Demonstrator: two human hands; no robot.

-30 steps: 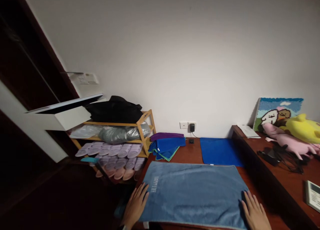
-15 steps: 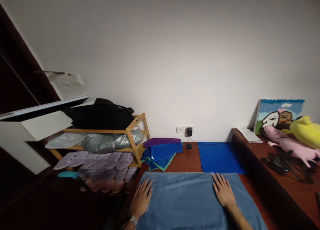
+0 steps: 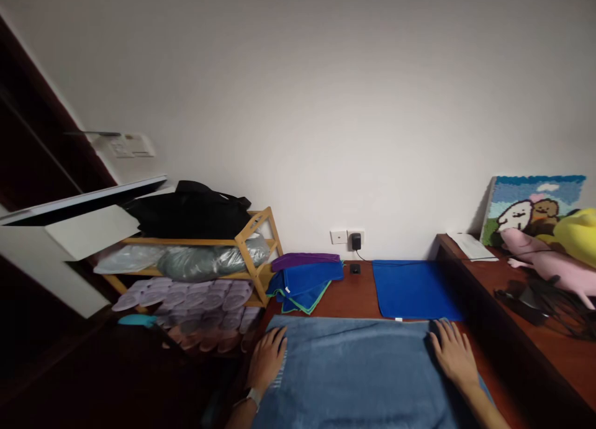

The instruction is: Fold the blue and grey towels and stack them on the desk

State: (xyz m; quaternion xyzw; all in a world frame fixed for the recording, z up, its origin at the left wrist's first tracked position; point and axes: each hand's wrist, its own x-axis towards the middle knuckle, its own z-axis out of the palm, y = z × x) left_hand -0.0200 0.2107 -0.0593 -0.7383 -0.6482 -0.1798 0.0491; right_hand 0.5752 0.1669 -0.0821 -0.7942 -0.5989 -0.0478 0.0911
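Note:
A grey-blue towel [image 3: 354, 367] lies spread over the reddish-brown table in front of me, with faint creases across its far part. My left hand [image 3: 267, 357] rests on the towel's left edge, fingers stretched forward, a watch on its wrist. At the far right corner of the towel, my right hand [image 3: 454, 351] lies flat with its fingers apart. Beyond the towel, a bright blue cloth [image 3: 416, 289] is laid flat. Blue cloths with green edging [image 3: 305, 286] sit in a loose pile at the far left, a purple cloth [image 3: 305, 261] behind them.
Left of the table stands a wooden rack [image 3: 254, 270] with a black bag [image 3: 195, 212], plastic-wrapped bundles and several slippers [image 3: 205, 295]. A plug [image 3: 356, 241] sits in the wall socket. On the raised right surface are a pink plush toy [image 3: 549, 258], a dog picture and dark cables.
My right hand has slid right across the towel to its far right corner. My left hand has stayed by the left edge, its fingers slightly more bent. The view has shifted slightly.

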